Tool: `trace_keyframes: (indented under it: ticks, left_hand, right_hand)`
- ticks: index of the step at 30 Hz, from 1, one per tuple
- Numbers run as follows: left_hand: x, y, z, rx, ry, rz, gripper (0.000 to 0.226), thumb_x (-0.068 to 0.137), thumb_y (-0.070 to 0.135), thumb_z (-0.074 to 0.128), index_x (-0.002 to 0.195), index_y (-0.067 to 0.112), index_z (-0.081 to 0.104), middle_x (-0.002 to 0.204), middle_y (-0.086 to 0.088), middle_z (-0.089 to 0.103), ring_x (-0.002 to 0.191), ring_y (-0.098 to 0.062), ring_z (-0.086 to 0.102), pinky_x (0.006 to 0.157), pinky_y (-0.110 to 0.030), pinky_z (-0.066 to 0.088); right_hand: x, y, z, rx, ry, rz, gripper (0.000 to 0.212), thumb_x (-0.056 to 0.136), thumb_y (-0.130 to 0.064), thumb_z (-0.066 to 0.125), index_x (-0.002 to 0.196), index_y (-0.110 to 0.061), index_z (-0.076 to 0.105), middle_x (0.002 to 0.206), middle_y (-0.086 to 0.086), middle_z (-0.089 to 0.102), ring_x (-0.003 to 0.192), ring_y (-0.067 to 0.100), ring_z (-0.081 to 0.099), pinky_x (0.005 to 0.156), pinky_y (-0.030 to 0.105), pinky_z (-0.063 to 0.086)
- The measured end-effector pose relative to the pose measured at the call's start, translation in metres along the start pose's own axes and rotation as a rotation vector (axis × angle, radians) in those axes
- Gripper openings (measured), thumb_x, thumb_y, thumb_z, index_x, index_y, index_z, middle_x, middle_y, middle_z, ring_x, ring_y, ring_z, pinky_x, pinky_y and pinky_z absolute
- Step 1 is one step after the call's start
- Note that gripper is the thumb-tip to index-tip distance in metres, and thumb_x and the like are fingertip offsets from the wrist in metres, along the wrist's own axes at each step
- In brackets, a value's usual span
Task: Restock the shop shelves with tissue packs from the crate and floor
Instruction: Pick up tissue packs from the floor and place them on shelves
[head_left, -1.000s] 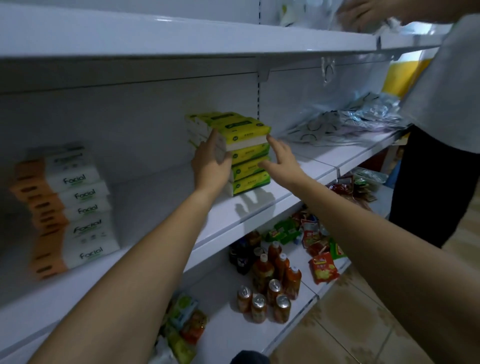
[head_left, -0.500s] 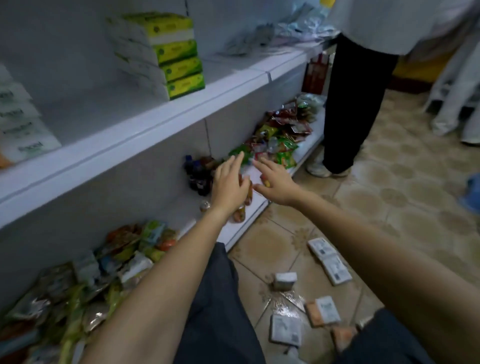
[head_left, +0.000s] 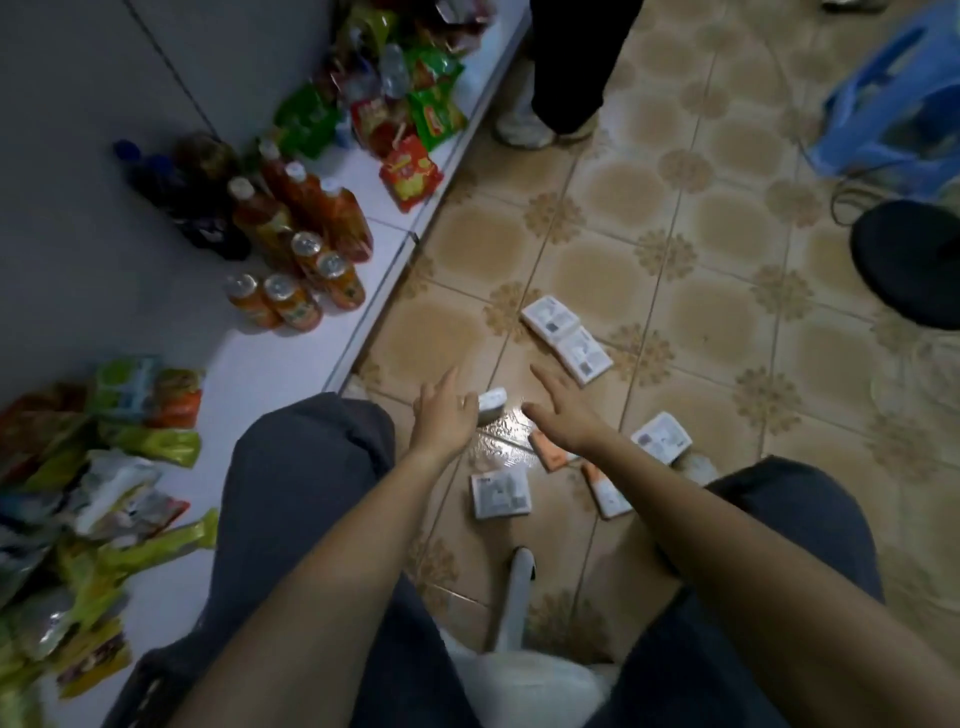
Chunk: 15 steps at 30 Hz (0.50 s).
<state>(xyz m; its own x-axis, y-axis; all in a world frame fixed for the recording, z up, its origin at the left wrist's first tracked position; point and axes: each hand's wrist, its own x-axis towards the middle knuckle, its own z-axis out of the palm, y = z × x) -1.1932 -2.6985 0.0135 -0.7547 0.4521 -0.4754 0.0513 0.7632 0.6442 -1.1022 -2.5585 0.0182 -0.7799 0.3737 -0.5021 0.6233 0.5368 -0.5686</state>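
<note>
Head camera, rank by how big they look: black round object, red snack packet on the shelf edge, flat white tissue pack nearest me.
1. Black round object, partly cropped.
2. Red snack packet and flat white tissue pack: about equal.

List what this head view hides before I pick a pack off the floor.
Head view:
Small pack: partly behind the left hand; contact unclear.
Orange-edged pack: partly under the right hand.
Paired packs: labels too small to read.
Blue plastic object: cut off by the right edge, unidentifiable.
</note>
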Motion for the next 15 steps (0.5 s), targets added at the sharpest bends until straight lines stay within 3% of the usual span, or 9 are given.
trace_keyframes:
  ticks: [6, 10, 12, 15]
  left_hand:
    - [0.071, -0.045, 0.048, -0.084, -0.087, -0.25, 0.048, 0.099, 0.021, 0.037, 0.146, 0.022, 0.026, 0.145, -0.016, 0.028, 0.127, -0.031, 0.039, 0.106, -0.033, 0.031]
    - [0.133, -0.081, 0.087, -0.141, -0.128, -0.32, 0.037, 0.096, 0.013, 0.038, 0.131, 0.016, 0.047, 0.124, -0.012, 0.053, 0.112, -0.03, 0.054, 0.093, -0.033, 0.044]
    - [0.163, -0.102, 0.11, -0.187, -0.177, -0.369, 0.033, 0.094, 0.023, 0.04, 0.126, 0.018, 0.05, 0.12, -0.01, 0.055, 0.105, -0.024, 0.056, 0.088, -0.03, 0.046]
    - [0.202, -0.136, 0.144, -0.289, -0.253, -0.476, 0.06, 0.08, 0.059, 0.04, 0.134, 0.032, 0.043, 0.13, -0.007, 0.051, 0.109, -0.019, 0.056, 0.095, -0.039, 0.049]
  right_hand:
    - [0.076, 0.049, 0.047, 0.11, -0.155, 0.148, 0.059, 0.095, -0.025, 0.048, 0.147, -0.017, 0.021, 0.149, 0.015, 0.026, 0.138, 0.029, 0.026, 0.112, 0.042, 0.025]
    - [0.142, 0.074, 0.083, 0.15, -0.213, 0.246, 0.06, 0.094, -0.026, 0.049, 0.147, -0.018, 0.022, 0.148, 0.016, 0.027, 0.137, 0.03, 0.028, 0.113, 0.042, 0.022]
    - [0.173, 0.088, 0.1, 0.198, -0.214, 0.307, 0.059, 0.095, -0.026, 0.048, 0.147, -0.018, 0.021, 0.149, 0.015, 0.026, 0.137, 0.03, 0.027, 0.114, 0.041, 0.021]
    - [0.211, 0.106, 0.122, 0.298, -0.196, 0.395, 0.058, 0.096, -0.031, 0.045, 0.147, -0.017, 0.021, 0.149, 0.014, 0.026, 0.137, 0.028, 0.026, 0.11, 0.033, 0.024]
